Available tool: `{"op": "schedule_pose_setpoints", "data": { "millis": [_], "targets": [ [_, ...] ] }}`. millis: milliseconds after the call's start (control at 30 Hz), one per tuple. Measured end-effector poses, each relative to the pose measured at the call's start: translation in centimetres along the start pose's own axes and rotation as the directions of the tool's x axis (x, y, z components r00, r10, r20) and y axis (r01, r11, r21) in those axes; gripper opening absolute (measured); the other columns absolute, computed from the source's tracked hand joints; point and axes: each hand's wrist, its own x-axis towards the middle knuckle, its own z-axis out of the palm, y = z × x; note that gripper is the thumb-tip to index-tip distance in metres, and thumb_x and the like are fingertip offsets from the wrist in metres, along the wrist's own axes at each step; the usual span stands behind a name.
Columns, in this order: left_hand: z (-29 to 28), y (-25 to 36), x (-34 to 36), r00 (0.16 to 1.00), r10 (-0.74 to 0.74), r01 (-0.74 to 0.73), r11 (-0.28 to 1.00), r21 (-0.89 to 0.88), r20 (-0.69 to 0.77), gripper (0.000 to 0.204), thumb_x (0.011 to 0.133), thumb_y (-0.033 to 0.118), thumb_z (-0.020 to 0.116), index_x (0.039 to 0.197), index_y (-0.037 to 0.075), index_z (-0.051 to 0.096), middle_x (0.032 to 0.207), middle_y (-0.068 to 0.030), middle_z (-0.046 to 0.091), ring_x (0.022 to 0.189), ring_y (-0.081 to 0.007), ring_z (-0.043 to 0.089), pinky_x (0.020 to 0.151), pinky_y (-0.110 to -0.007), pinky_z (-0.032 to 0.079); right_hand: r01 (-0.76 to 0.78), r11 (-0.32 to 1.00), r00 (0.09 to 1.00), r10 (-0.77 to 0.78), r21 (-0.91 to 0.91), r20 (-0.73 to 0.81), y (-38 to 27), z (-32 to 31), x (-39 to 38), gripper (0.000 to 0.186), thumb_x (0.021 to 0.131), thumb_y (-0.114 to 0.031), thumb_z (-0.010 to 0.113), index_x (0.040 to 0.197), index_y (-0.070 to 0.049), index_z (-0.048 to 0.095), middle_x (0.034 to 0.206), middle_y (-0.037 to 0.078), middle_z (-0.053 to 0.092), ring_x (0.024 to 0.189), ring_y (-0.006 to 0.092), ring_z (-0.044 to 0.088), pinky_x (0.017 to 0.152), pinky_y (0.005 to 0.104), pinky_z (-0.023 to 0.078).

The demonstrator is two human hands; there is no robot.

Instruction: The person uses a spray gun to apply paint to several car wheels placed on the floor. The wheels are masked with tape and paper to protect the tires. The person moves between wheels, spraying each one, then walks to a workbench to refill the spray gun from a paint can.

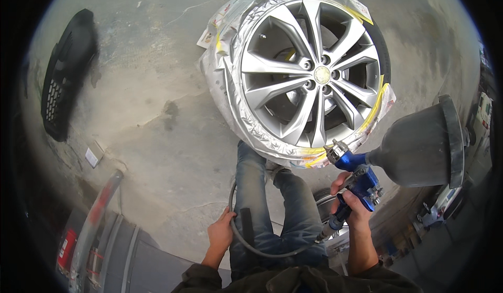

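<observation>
My right hand is wrapped round the handle of a blue spray gun, whose nozzle points toward the wheel. A large dark grey paint cup is fixed to the gun and tilts to the right. From the base of its handle a grey air hose loops across my lap to my left hand, which is closed round it. Ahead of me a silver alloy wheel faces up, its tire mostly covered by masking paper with yellow tape and silver paint on it.
A black bumper part lies on the concrete floor at the far left. Near it are a small white card and a curved grey and red pipe. A red container stands at the lower left. Another wheel shows partly behind my right hand.
</observation>
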Motion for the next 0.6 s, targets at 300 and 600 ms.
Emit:
{"op": "schedule_pose_setpoints", "data": {
  "millis": [300, 600],
  "targets": [
    [-3.7, -1.5, 3.9, 0.998, 0.02, -0.018, 0.999, -0.035, 0.066, 0.021, 0.085, 0.009, 0.062, 0.102, 0.018, 0.07, 0.126, -0.012, 0.067, 0.09, -0.0325, 0.071, 0.072, -0.041, 0.056, 0.003, 1.0, 0.993, -0.005, -0.014, -0.118, -2.1, 3.7, 3.2, 0.045, 0.085, -0.017, 0.068, 0.12, 0.006, 0.051, 0.106, 0.015, 0.059, 0.089, 0.0196, 0.062, 0.05, 0.0253, 0.057],
    [-5.5, -4.4, 5.7, 0.995, -0.028, 0.027, 1.0, 0.013, 0.095, 0.02, 0.085, 0.008, 0.065, 0.102, 0.018, 0.07, 0.123, -0.0111, 0.068, 0.09, -0.0348, 0.071, 0.072, -0.042, 0.056, 0.065, 0.998, 0.914, -0.055, 0.01, -0.402, -1.8, 4.5, 8.1, 0.031, 0.087, -0.008, 0.065, 0.114, 0.006, 0.062, 0.098, 0.015, 0.067, 0.083, 0.0187, 0.066, 0.046, 0.0269, 0.054]
  ]
}}
